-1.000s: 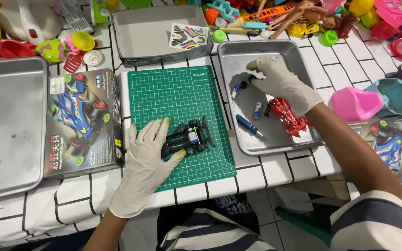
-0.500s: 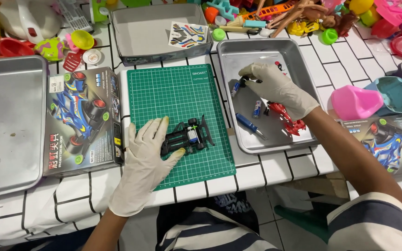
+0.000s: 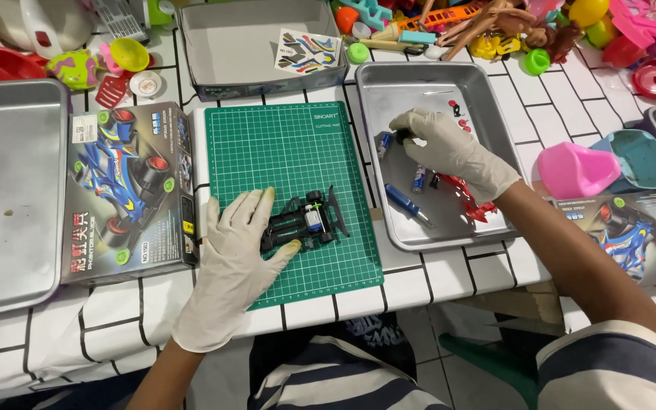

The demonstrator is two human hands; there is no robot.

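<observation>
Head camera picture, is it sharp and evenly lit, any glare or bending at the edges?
Head view: light is soft and even, shadows faint. The metal tray shows dull sheen, no harsh glare. The right hand and black toy car chassis look sharp. Tile lines bow slightly towards the edges, a wide-lens effect.

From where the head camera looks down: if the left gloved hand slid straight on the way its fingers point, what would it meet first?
The left hand points up and right across the green cutting mat. Its fingers already touch the black toy car chassis, so that comes first.
</observation>
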